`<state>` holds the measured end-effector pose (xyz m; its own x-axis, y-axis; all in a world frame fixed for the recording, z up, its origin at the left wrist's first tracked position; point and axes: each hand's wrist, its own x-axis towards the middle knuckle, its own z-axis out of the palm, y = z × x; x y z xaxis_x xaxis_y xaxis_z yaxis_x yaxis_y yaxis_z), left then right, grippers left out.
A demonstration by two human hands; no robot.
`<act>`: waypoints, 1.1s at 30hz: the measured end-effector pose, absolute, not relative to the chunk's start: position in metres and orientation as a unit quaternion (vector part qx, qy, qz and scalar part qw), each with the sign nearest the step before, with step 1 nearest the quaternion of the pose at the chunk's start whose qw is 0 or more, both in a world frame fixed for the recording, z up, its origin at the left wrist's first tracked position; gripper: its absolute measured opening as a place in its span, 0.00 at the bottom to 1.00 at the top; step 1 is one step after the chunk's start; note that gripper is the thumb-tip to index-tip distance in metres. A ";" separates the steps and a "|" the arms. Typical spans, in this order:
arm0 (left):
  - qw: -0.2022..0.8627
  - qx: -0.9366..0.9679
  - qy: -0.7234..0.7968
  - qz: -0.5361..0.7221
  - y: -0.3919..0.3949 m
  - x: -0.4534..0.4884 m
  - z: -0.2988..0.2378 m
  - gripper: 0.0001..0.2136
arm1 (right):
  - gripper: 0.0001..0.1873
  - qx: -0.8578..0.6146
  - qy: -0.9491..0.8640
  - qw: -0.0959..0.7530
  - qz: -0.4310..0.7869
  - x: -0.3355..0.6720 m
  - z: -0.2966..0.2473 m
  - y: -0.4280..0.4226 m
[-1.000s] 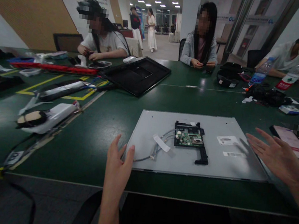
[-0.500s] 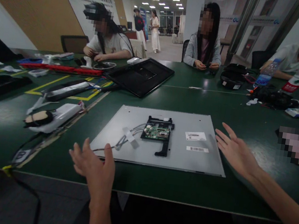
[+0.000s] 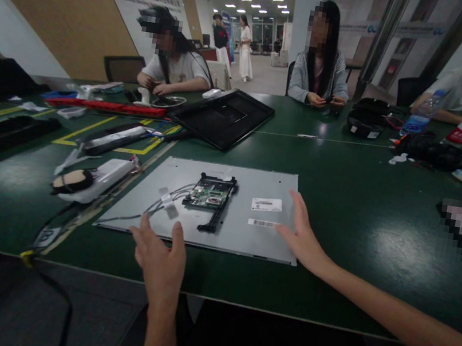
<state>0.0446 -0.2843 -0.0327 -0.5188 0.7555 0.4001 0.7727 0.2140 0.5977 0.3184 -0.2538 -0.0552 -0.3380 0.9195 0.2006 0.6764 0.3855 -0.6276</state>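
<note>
A flat grey metal display panel [image 3: 230, 239] lies on the green table with its back upward. On it sits a green circuit board [image 3: 205, 195] in a black bracket [image 3: 218, 217], with grey cables [image 3: 151, 207] running left under clear tape. My right hand [image 3: 301, 238] is at the panel's right edge, fingers stretched and thumb by the barcode label [image 3: 264, 224]; whether it presses on the edge I cannot tell. My left hand [image 3: 160, 264] is at the front edge, fingers spread and holding nothing.
Behind the panel lies a black monitor casing [image 3: 226, 117]. To the left are a white device with a round tan pad [image 3: 75, 181], a long black-and-white part [image 3: 112, 138] and a black cord [image 3: 61, 292]. Bottles [image 3: 424, 112] stand back right. People [image 3: 320, 65] sit across the table.
The panel has slid left across the table, turning slightly. My right hand has moved left along with its right edge. My left hand has shifted a little and stays spread.
</note>
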 end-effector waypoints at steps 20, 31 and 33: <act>-0.001 -0.500 -0.826 -0.260 -0.258 0.027 -0.031 0.38 | 0.43 -0.413 -0.880 0.110 0.208 0.308 -0.040 -0.228; 0.063 -0.827 -0.556 -0.055 -0.210 0.009 -0.020 0.35 | 0.42 -0.427 -0.879 0.093 0.192 0.306 -0.038 -0.230; 0.059 -0.837 -0.544 -0.022 -0.198 0.003 -0.021 0.36 | 0.43 -0.425 -0.880 0.090 0.193 0.306 -0.037 -0.230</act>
